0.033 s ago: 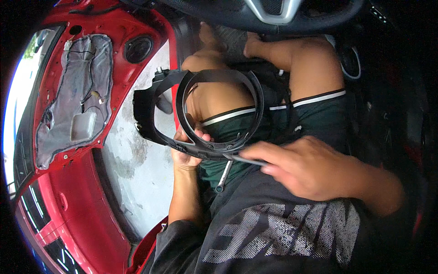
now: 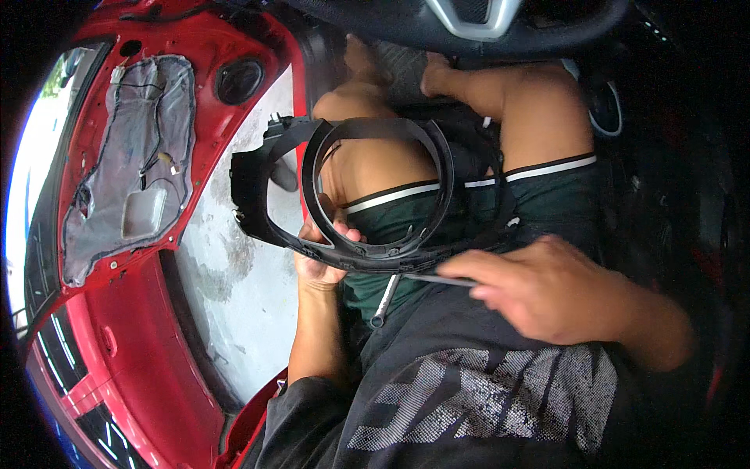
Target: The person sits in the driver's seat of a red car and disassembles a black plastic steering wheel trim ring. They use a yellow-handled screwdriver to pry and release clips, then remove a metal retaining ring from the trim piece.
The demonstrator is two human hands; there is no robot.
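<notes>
A black plastic instrument cluster bezel, with large round openings, is held above my lap. My left hand grips its lower edge from below, fingers curled up through to the near rim. My right hand is at the bezel's lower right, closed on a thin, narrow grey strip-like tool; its exact kind I cannot make out. The strip's tip lies close to the bezel's bottom edge. Just under that edge a metal wrench rests on my shorts, ring end toward me, its other end hidden.
A steering wheel crosses the top. On the left the red car door stands open, its inner trim off, with loose wires and a round speaker. Grey stained floor shows between door and seat. The right side is dark.
My right hand and the grey strip have shifted slightly right, away from the bezel's bottom edge. My left hand keeps its hold on the bezel.
</notes>
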